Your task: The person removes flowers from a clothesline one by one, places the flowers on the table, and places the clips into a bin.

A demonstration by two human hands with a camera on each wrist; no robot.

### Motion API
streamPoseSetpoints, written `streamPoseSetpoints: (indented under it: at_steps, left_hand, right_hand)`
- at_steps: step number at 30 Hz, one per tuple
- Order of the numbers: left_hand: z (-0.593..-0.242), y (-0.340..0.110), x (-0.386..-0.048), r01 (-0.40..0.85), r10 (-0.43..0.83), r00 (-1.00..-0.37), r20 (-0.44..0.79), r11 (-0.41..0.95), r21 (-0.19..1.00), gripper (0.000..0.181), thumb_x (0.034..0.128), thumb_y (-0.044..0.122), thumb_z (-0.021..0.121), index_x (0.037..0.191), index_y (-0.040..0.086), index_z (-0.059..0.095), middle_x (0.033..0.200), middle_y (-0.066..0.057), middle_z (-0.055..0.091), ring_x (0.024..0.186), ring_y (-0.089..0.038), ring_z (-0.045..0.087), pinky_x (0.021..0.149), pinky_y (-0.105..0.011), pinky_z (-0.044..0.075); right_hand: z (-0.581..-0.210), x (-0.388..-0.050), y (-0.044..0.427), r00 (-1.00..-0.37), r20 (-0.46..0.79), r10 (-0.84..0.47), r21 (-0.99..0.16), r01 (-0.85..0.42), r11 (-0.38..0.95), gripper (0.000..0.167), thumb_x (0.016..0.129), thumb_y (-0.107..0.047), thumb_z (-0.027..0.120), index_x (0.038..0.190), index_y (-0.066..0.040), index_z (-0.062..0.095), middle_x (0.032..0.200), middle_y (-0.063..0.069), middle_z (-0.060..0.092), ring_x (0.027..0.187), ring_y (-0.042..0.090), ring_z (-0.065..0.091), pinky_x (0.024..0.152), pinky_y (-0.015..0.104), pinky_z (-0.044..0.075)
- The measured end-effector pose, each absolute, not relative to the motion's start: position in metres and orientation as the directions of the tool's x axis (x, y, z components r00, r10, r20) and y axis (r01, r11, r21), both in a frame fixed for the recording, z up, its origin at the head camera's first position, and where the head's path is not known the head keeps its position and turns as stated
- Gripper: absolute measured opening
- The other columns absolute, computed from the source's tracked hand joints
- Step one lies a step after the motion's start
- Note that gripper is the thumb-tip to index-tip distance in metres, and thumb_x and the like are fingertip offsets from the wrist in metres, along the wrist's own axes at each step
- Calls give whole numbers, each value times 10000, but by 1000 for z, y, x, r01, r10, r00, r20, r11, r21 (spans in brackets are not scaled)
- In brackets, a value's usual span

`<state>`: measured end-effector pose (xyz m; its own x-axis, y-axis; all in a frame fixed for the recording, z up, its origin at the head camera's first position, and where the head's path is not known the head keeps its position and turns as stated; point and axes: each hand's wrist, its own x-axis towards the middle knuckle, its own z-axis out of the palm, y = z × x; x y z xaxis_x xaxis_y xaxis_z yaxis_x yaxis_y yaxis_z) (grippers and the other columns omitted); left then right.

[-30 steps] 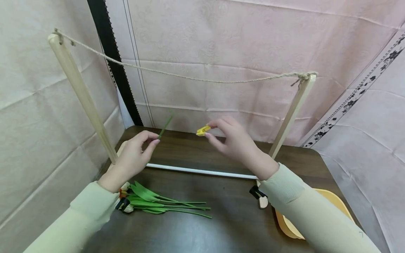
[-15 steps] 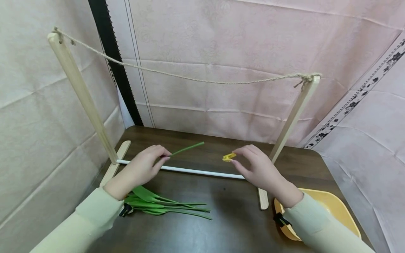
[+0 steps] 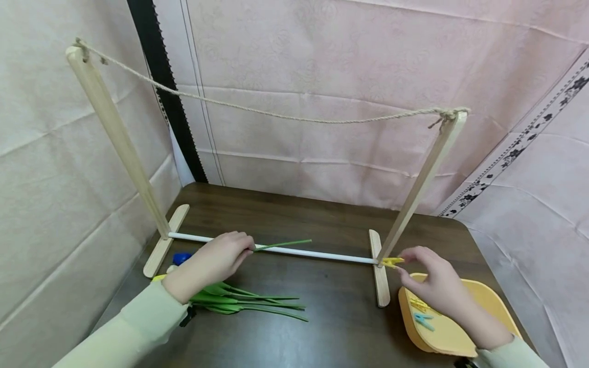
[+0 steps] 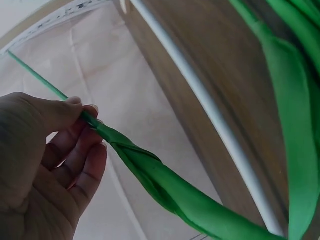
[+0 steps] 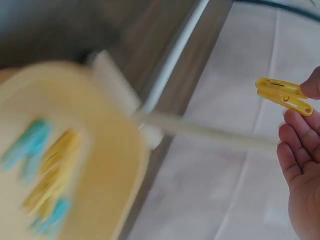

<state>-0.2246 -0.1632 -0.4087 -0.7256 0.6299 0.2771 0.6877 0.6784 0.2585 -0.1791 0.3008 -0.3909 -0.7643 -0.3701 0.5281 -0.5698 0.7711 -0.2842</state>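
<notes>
My left hand (image 3: 218, 258) pinches the thin green stem (image 3: 285, 244) of an artificial flower above the white rod. Its folded green leaf (image 4: 165, 182) stretches away from the fingers in the left wrist view. A blue flower head (image 3: 181, 258) shows beside the left wrist; whether it belongs to the held stem I cannot tell. Between thumb and fingertips, my right hand (image 3: 432, 278) holds a yellow clothespin (image 3: 392, 262) by its handle end, over the basin's near-left side. Several green-stemmed artificial flowers (image 3: 248, 299) lie on the table, their heads partly hidden by the left forearm.
A twine line (image 3: 294, 118) sags between two wooden posts, left (image 3: 119, 143) and right (image 3: 421, 189). A white rod (image 3: 317, 253) joins their feet. The yellow basin (image 3: 499, 301) at right holds blue clothespins (image 3: 423, 321) and yellow clothespins (image 3: 418, 305).
My right hand has moved right and down with the clothespin, from below the twine to the basin. The left hand has lowered slightly rightward, and its stem has swung from steep to nearly level.
</notes>
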Motion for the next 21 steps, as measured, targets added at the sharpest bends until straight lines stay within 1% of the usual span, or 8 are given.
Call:
streamPoseSetpoints:
  at_steps: [2, 5, 8, 12, 14, 17, 19, 21]
  left_hand:
    - [-413, -161, -223, 697, 646, -717, 261, 678, 235, 84, 904, 93, 687, 897, 154, 628, 825, 74, 585, 734, -87, 541, 688, -301, 501]
    - [-418, -157, -221, 693, 659, -721, 213, 685, 225, 82, 893, 85, 696, 902, 148, 645, 841, 60, 606, 743, -102, 562, 683, -307, 505]
    - [-422, -153, -219, 674, 663, -736, 141, 697, 243, 94, 890, 85, 698, 891, 161, 642, 828, 64, 603, 726, -95, 558, 662, -300, 497]
    - [-430, -149, -217, 649, 658, -750, 60, 717, 256, 108, 894, 99, 695, 863, 177, 628, 778, 85, 575, 690, -76, 540, 630, -290, 479]
    - [-433, -148, -216, 647, 657, -752, 49, 721, 248, 121, 891, 95, 697, 844, 179, 624, 756, 88, 562, 678, -78, 528, 622, -295, 470]
    - [-440, -146, -215, 658, 664, -745, 57, 719, 226, 140, 887, 74, 693, 812, 166, 618, 727, 83, 543, 649, -87, 495, 596, -294, 442]
    - [-444, -145, -214, 667, 671, -739, 63, 714, 212, 141, 883, 63, 693, 800, 149, 619, 716, 74, 539, 636, -97, 482, 584, -295, 429]
    - [-449, -144, -213, 674, 677, -733, 65, 711, 198, 135, 876, 58, 698, 795, 136, 622, 711, 65, 540, 631, -107, 489, 576, -298, 427]
  right_hand:
    - [-398, -173, 319, -790, 526, -315, -297, -519, 802, 327, 676, -23, 801, 943, -140, 653, 872, -82, 625, 796, 85, 580, 733, 142, 414]
    - [-407, -164, 345, -852, 474, -221, -349, -413, 841, 307, 699, -36, 813, 937, -142, 648, 856, -26, 647, 785, 68, 578, 705, 137, 407]
    - [-416, -157, 370, -918, 377, -125, -390, -280, 877, 241, 765, -101, 801, 936, -153, 638, 851, -18, 651, 785, 37, 570, 663, 158, 411]
    - [-433, -154, 396, -972, 229, -47, -404, -138, 904, 208, 823, -195, 772, 956, -115, 634, 864, -24, 655, 795, 89, 603, 648, 228, 452]
    - [-442, -154, 405, -983, 177, -40, -406, -110, 907, 215, 829, -202, 769, 956, -84, 641, 857, -27, 657, 787, 119, 622, 659, 262, 477]
    - [-453, -155, 410, -989, 133, -58, -421, -109, 900, 218, 826, -172, 766, 957, -46, 646, 841, -28, 656, 762, 95, 620, 672, 303, 499]
    - [-458, -156, 410, -990, 127, -69, -426, -117, 897, 205, 826, -157, 764, 957, -45, 654, 830, -38, 660, 749, 65, 615, 683, 318, 506]
    - [-461, -157, 407, -991, 110, -76, -432, -116, 895, 195, 842, -167, 751, 968, -51, 656, 828, -46, 666, 762, 71, 615, 694, 348, 509]
